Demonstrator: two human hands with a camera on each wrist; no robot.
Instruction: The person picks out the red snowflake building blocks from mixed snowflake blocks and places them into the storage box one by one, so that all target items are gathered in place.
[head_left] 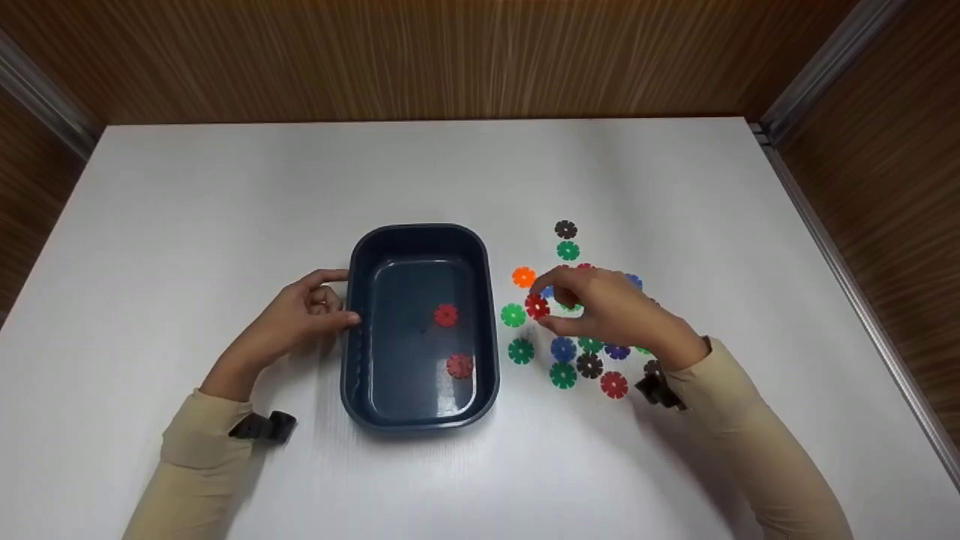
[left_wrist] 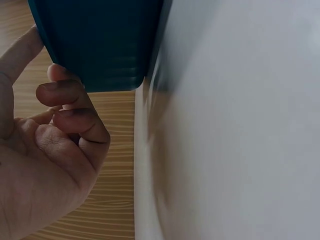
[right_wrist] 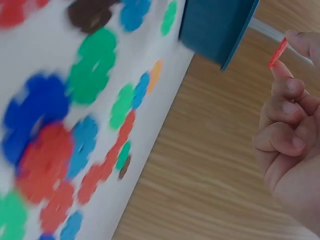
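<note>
A flat red flower-shaped disc (head_left: 537, 306), thin plastic with a scalloped edge, is pinched between the thumb and forefinger of the right hand (head_left: 607, 311), lifted above the scattered pile, right of the tub. Two red discs (head_left: 452, 341) already lie in the dark blue tub (head_left: 360, 375), a glossy rounded-rectangular plastic container; by this evidence sorting is at an early stage, with other red pieces (head_left: 613, 385) remaining among the green, blue, orange and dark discs on the matte white table (head_left: 187, 195). The left hand (head_left: 300, 319) rests curled against the tub's left wall, thumb on the rim.
</note>
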